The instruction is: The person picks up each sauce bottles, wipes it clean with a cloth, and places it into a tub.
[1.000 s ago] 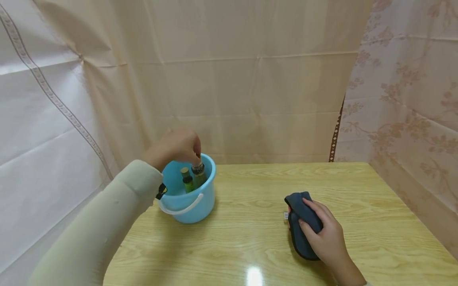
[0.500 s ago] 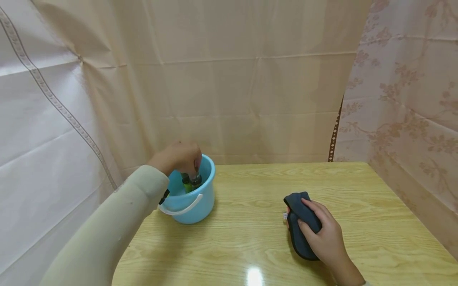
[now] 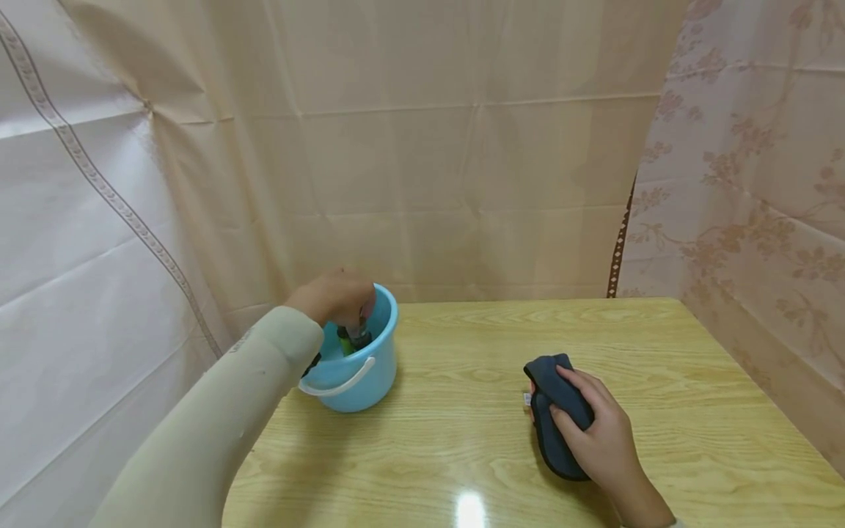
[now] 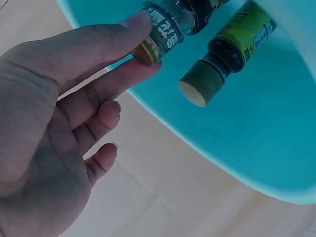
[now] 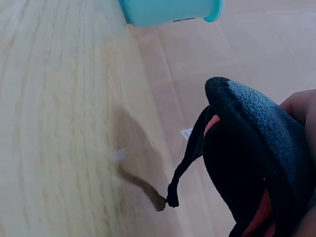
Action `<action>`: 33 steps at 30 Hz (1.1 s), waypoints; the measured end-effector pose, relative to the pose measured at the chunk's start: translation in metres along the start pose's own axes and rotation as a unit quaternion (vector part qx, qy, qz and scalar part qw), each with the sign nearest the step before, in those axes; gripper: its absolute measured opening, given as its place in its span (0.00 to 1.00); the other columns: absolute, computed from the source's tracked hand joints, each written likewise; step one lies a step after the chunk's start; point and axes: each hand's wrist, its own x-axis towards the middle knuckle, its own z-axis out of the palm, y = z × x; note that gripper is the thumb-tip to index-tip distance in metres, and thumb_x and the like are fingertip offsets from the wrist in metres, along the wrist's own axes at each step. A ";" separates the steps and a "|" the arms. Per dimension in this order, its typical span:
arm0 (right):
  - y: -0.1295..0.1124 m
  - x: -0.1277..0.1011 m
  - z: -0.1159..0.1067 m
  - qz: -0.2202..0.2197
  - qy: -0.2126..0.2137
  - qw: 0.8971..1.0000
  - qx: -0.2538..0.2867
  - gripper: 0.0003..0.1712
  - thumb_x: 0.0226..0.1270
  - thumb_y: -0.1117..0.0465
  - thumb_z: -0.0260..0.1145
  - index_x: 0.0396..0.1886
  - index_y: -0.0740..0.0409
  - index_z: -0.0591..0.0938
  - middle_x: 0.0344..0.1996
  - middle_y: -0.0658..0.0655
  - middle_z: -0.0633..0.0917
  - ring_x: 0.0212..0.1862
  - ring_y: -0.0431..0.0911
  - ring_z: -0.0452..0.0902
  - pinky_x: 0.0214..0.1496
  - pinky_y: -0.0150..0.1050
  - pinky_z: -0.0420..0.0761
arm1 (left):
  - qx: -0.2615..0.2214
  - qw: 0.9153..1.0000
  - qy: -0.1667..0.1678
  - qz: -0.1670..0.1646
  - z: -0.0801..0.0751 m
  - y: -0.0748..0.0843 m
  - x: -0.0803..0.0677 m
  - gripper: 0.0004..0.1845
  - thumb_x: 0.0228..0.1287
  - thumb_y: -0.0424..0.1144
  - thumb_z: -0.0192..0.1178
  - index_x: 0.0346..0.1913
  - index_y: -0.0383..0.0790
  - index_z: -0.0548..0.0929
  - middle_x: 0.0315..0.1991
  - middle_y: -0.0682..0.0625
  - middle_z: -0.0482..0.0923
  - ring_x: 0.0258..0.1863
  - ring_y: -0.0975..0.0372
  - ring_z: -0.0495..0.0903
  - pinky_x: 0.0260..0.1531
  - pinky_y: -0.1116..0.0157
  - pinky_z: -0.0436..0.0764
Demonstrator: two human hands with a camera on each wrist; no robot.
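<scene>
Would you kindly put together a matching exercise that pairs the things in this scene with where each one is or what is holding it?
Things
1. clear bottle
2. green bottle
3. dark cloth
4. blue bucket

Places or states
A. gripped by the right hand on the table
B. stands on the table near its left edge, with a white handle
C. lies in the bucket with no hand on it, tan cap
D. pinched at its top by the left hand inside the bucket

Pairs: 1-D, 2-C, 3-A, 4-B
</scene>
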 end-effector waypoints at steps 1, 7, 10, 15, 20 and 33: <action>0.000 0.000 0.000 -0.001 -0.001 1.000 0.001 0.38 0.61 0.66 0.77 0.70 0.39 0.79 0.65 0.53 0.80 0.66 0.54 0.77 0.57 0.13 0.61 | 0.003 1.000 -0.002 -0.001 0.000 0.001 0.000 0.09 0.55 0.38 0.79 0.36 0.53 0.88 0.35 0.58 0.84 0.39 0.57 0.78 0.47 0.55 0.78; 0.002 0.000 0.001 0.002 -0.005 1.000 0.000 0.38 0.62 0.65 0.76 0.71 0.38 0.78 0.66 0.53 0.79 0.66 0.55 0.77 0.56 0.14 0.63 | 0.016 1.000 -0.012 -0.012 0.005 0.000 0.002 0.10 0.54 0.38 0.79 0.33 0.53 0.86 0.32 0.57 0.83 0.41 0.55 0.75 0.55 0.50 0.69; 0.003 0.000 0.001 0.002 -0.008 1.000 0.001 0.38 0.63 0.65 0.76 0.71 0.37 0.77 0.66 0.53 0.79 0.66 0.55 0.77 0.56 0.14 0.64 | -0.002 0.999 -0.016 -0.036 0.009 0.000 0.002 0.11 0.55 0.38 0.79 0.35 0.55 0.86 0.35 0.57 0.83 0.46 0.53 0.72 0.50 0.52 0.73; 0.004 0.000 0.001 0.003 -0.009 1.000 0.002 0.39 0.63 0.65 0.76 0.71 0.36 0.77 0.66 0.53 0.79 0.66 0.55 0.77 0.56 0.15 0.65 | -0.020 0.998 -0.019 -0.049 0.012 0.000 0.001 0.10 0.56 0.39 0.79 0.36 0.55 0.87 0.36 0.56 0.83 0.50 0.52 0.69 0.48 0.52 0.73; 0.003 0.001 0.001 0.004 -0.010 1.000 0.007 0.38 0.63 0.64 0.76 0.71 0.36 0.77 0.67 0.52 0.79 0.67 0.55 0.77 0.56 0.14 0.64 | -0.017 0.999 -0.021 -0.045 0.011 0.002 0.001 0.10 0.57 0.39 0.78 0.37 0.55 0.87 0.35 0.57 0.83 0.48 0.52 0.71 0.47 0.53 0.75; 0.005 0.001 0.000 0.003 -0.009 1.000 0.002 0.38 0.63 0.64 0.76 0.71 0.36 0.77 0.67 0.53 0.78 0.67 0.56 0.76 0.57 0.15 0.63 | -0.054 0.996 -0.026 -0.071 0.013 0.000 0.006 0.12 0.57 0.39 0.79 0.41 0.54 0.87 0.40 0.56 0.83 0.44 0.53 0.77 0.40 0.55 0.78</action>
